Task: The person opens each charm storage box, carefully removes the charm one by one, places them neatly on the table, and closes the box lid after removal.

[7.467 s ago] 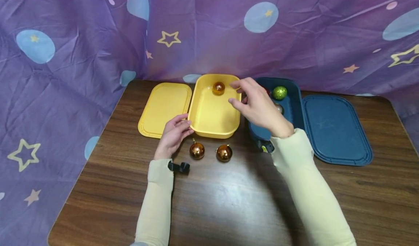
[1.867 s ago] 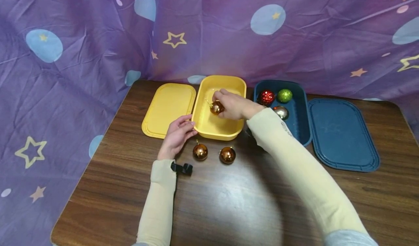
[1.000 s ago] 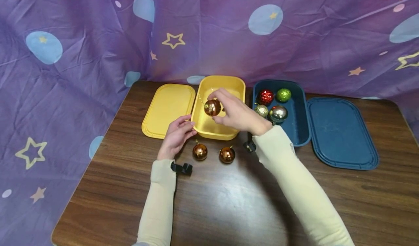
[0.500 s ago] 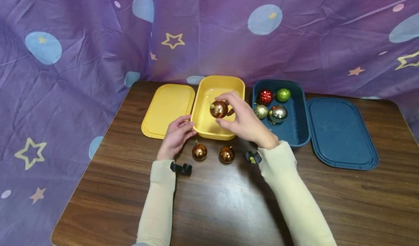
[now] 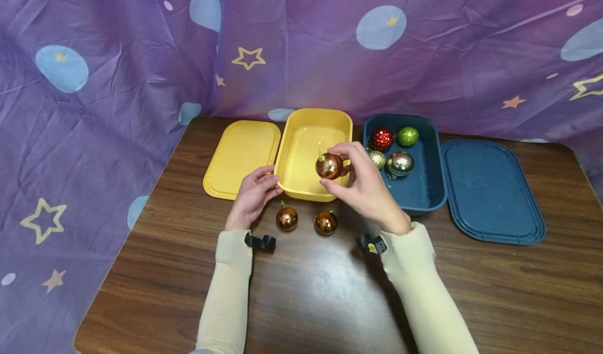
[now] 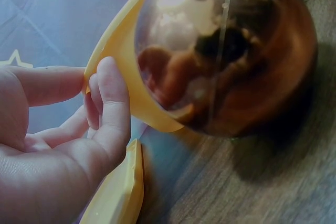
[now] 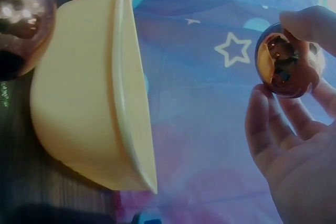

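Note:
My right hand pinches a shiny copper Christmas bauble between thumb and fingers. In the head view the bauble overlaps the yellow box, near its front right corner; the right wrist view shows it raised above the rim level. A thin gold cord stands out from its cap. With my left hand I pinch the yellow box's rim at its front left corner, thumb and fingers on either side of the wall. Two more copper baubles, one on the left and one on the right, lie on the table before the box.
A dark blue box right of the yellow one holds red, green, gold and silver baubles. A yellow lid and a blue lid lie flat outside the boxes. A purple curtain hangs behind the table.
The copper bauble lay in the yellow box at first. My right hand has gripped it, lifted it and brought it right and towards me. My left hand stays at the box's corner.

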`<state>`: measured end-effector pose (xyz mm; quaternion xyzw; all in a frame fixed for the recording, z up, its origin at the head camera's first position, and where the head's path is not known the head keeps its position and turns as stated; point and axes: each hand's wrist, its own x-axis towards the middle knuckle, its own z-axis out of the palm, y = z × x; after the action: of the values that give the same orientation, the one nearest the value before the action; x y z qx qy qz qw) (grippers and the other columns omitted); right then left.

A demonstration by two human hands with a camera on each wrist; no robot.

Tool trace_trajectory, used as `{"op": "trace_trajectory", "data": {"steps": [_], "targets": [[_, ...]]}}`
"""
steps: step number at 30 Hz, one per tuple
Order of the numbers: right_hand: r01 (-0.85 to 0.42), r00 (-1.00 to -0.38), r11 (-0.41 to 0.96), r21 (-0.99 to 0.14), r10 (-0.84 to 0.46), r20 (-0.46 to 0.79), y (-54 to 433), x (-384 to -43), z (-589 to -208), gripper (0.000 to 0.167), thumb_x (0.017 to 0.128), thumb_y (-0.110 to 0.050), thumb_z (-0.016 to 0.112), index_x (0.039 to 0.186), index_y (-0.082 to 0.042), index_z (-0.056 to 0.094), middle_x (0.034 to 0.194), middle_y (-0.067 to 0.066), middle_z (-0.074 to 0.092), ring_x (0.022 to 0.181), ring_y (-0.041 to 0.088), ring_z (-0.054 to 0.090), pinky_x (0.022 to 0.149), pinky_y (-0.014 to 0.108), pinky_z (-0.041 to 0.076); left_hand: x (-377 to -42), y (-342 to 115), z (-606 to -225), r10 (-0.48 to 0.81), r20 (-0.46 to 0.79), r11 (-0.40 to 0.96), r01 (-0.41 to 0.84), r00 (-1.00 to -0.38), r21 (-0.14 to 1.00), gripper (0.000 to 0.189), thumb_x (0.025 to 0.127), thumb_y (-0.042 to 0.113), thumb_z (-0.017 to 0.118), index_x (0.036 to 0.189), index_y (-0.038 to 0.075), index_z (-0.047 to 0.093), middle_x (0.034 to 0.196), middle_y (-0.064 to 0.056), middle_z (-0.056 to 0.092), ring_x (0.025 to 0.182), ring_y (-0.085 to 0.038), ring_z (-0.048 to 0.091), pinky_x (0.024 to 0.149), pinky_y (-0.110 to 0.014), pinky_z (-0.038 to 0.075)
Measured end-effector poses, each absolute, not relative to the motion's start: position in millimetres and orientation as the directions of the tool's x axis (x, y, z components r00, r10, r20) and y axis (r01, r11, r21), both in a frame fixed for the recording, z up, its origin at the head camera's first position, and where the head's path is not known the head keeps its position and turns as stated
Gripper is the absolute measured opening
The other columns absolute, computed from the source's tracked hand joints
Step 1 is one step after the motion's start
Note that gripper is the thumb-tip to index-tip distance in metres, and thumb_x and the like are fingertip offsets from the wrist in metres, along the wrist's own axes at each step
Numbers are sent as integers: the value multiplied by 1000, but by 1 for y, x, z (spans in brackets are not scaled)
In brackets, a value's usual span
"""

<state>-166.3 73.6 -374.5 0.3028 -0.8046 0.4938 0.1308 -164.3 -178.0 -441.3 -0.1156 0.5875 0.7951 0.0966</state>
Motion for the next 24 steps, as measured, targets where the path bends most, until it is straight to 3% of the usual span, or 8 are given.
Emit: {"op": "trace_trajectory", "data": {"steps": [9, 24], "targets": [[-587, -809, 318, -745, -274, 520, 84, -151, -385, 55, 67, -6, 86, 114, -3, 57, 114, 7, 58, 94, 11, 52, 72, 22, 47, -164, -178, -441, 12, -303, -292, -294, -953, 910, 46, 95, -2, 52, 140, -4, 41, 93, -3, 55, 76, -9, 59, 73, -19, 56], [-630, -777, 348, -694, -268, 570, 101, -126, -406, 57, 63, -5, 88, 111, 0, 56, 114, 9, 59, 99, 10, 53, 70, 23, 49, -165, -177, -442, 12, -310, -295, -299, -951, 907, 45, 96, -1, 52, 140, -4, 41, 96, -6, 54, 77, -9, 59, 73, -20, 56]]}}
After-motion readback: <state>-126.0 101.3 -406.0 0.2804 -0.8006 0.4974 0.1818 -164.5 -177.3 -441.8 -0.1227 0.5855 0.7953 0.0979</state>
